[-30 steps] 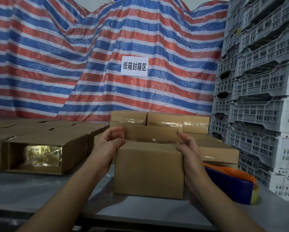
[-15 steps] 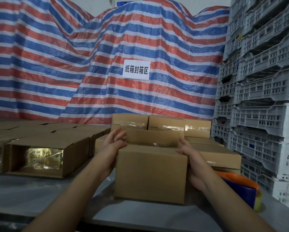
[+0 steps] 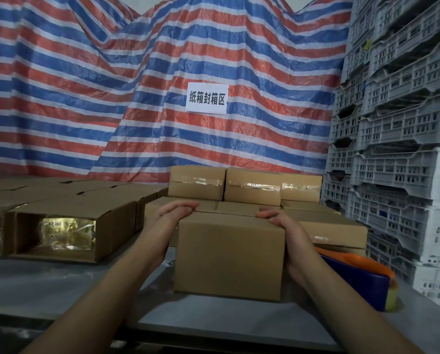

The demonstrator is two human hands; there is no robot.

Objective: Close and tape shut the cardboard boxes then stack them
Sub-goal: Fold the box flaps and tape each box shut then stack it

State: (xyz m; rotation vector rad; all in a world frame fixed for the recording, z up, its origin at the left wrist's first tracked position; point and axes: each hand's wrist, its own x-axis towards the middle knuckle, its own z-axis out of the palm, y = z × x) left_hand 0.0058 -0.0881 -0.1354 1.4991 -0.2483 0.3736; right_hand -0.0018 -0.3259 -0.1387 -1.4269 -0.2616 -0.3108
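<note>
Forearms reach in from the bottom edge toward the plain brown cardboard box (image 3: 229, 256) that stands on the grey counter (image 3: 47, 284), directly in front of the person. The left hand (image 3: 174, 213) curls over the box's top left corner, and the right hand (image 3: 280, 222) lies over the top right corner with its fingers (image 3: 264, 215) bent down onto the lid. A second ago the rear flap stood upright between the hands; half a second ago it was partly lowered; now it lies flat, and the top reads as a closed surface held down on both sides. No tape shows on this box, so I judge closing done and sealing next.

Just right of the box, touching the right forearm's line, sits the blue and orange tape dispenser (image 3: 361, 282), idle on the counter. One hand will likely have to let go to fetch it, and the flaps may spring up if the other eases off.

To the left lies an open-ended cardboard box with shiny gold packets inside (image 3: 68, 233), unsealed. Behind the held box rests the stack of taped cardboard boxes (image 3: 252, 187), where this one should go once sealed. Farther back hangs the red, white and blue striped tarpaulin (image 3: 111, 85) bearing a white paper sign (image 3: 206, 98), and stacked grey plastic crates (image 3: 402, 123) rise on the right.
</note>
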